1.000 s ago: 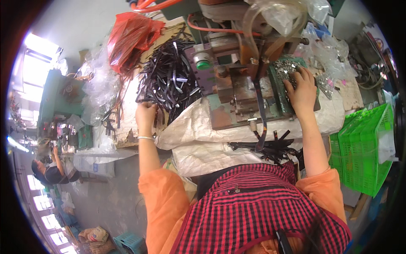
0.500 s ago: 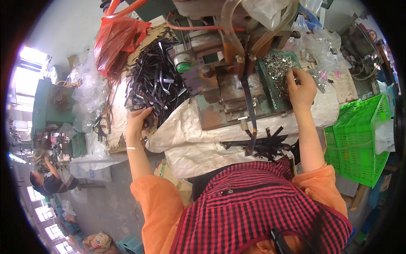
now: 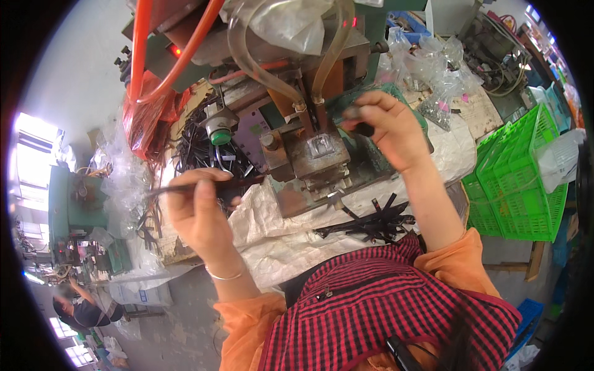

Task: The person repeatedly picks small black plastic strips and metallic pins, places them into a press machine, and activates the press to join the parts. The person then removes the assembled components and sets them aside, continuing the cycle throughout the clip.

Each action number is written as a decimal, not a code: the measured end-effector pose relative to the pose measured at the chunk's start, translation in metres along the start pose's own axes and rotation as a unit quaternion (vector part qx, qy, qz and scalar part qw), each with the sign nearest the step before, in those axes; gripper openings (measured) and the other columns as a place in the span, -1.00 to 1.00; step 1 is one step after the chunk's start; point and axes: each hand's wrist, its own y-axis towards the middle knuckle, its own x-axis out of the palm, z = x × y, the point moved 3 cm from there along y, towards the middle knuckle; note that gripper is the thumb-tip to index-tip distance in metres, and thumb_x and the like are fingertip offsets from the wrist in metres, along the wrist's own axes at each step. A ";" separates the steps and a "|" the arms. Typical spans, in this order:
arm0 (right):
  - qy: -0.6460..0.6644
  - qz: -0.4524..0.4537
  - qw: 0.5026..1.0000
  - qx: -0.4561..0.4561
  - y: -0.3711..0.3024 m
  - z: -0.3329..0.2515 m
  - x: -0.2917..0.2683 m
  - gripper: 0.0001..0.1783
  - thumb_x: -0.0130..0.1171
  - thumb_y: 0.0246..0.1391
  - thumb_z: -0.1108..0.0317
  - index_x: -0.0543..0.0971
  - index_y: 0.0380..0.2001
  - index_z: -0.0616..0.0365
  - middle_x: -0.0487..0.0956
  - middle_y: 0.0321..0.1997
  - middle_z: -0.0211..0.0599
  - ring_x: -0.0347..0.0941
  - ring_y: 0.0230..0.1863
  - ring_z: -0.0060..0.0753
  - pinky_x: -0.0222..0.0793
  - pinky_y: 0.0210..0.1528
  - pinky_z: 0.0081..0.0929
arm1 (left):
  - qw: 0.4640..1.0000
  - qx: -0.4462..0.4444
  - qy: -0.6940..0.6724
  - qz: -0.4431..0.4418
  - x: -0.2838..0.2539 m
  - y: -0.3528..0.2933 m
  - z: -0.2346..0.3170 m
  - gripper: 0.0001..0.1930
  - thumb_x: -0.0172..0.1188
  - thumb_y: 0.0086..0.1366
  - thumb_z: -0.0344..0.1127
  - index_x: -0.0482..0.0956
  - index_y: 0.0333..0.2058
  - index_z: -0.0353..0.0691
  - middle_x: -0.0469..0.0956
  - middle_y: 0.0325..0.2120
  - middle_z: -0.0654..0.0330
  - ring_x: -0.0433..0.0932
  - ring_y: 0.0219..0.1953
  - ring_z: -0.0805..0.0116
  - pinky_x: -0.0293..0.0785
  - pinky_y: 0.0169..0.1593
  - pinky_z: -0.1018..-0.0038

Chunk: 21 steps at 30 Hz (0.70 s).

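Note:
My left hand (image 3: 203, 213) is closed around a long dark strip (image 3: 244, 182), which sticks out past both sides of the fist. One end of it points toward the press. My right hand (image 3: 399, 133) is raised beside the die, its fingers pinching a small, blurred metal piece (image 3: 352, 114). Between the hands sits the metal die block (image 3: 322, 147) of the press, with no strip lying across it. Behind my left hand lies a heap of black strips (image 3: 192, 139). Another pile of strips (image 3: 377, 224) rests on the white sacking (image 3: 260, 229) near my apron.
Clear hoses (image 3: 247, 55) and orange tubes (image 3: 139, 55) hang over the press. A green-capped knob (image 3: 219, 136) stands left of the die. Green crates (image 3: 516, 179) are at the right. Plastic bags (image 3: 427, 68) lie behind. A person (image 3: 90, 309) sits far left.
My left hand has lifted a strip from the heap. The right hand has come up from the tray of metal bits toward the die. The strip on the die has left it.

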 end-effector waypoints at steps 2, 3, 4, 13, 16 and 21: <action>-0.305 0.069 0.943 -0.114 -0.006 0.010 0.035 -0.84 0.22 0.24 0.51 0.63 -0.13 0.29 0.74 -0.12 -0.21 0.69 -0.08 -0.37 0.54 0.02 -0.49 | 0.999 0.019 -0.008 0.037 0.012 -0.007 -0.017 -0.90 0.14 0.48 -0.40 0.48 -0.16 -0.32 0.59 -0.26 0.00 0.57 -0.31 0.38 0.57 -0.47 0.56; -0.384 0.057 0.907 -0.162 -0.011 0.014 0.051 -0.81 0.18 0.24 0.53 0.61 -0.08 0.29 0.73 -0.09 -0.22 0.68 -0.07 -0.37 0.54 0.02 -0.47 | 0.996 -0.001 -0.018 0.090 0.008 -0.011 -0.030 -0.90 0.11 0.50 -0.39 0.48 -0.17 -0.31 0.58 -0.27 -0.02 0.55 -0.32 0.38 0.55 -0.48 0.57; -0.460 0.045 0.862 -0.208 -0.014 0.015 0.063 -0.77 0.15 0.25 0.55 0.59 -0.04 0.28 0.72 -0.06 -0.23 0.68 -0.05 -0.37 0.55 0.02 -0.46 | 0.994 0.013 -0.012 0.104 0.006 -0.014 -0.029 -0.90 0.10 0.50 -0.38 0.47 -0.17 -0.31 0.57 -0.27 -0.03 0.55 -0.32 0.38 0.54 -0.49 0.58; -0.113 0.009 0.991 -0.072 -0.011 0.033 0.072 -0.47 0.03 0.29 0.58 0.31 0.32 0.27 0.65 -0.03 -0.17 0.61 -0.12 -0.48 0.49 -0.02 -0.49 | 0.989 0.136 0.055 0.030 0.046 0.029 0.011 -0.85 0.27 0.39 -0.48 0.52 -0.19 -0.45 0.66 -0.33 -0.13 0.65 -0.44 0.29 0.66 -0.36 0.46; -0.172 -0.001 0.984 -0.046 -0.008 0.031 0.070 -0.51 0.01 0.28 0.57 0.33 0.28 0.30 0.65 -0.10 -0.23 0.49 -0.25 -0.58 0.42 -0.19 -0.54 | 0.990 0.100 0.066 0.075 0.050 0.029 0.013 -0.85 0.25 0.41 -0.45 0.52 -0.20 -0.45 0.67 -0.36 -0.11 0.65 -0.50 0.29 0.67 -0.36 0.45; -0.246 -0.023 0.967 -0.055 -0.009 0.016 0.075 -0.42 -0.06 0.12 0.62 0.31 0.26 0.34 0.67 -0.11 -0.14 0.52 -0.14 -0.39 0.41 -0.09 -0.48 | 0.984 0.133 0.109 0.044 0.046 0.019 0.017 -0.91 0.19 0.42 -0.51 0.52 -0.19 -0.44 0.66 -0.35 -0.08 0.67 -0.39 0.26 0.69 -0.34 0.44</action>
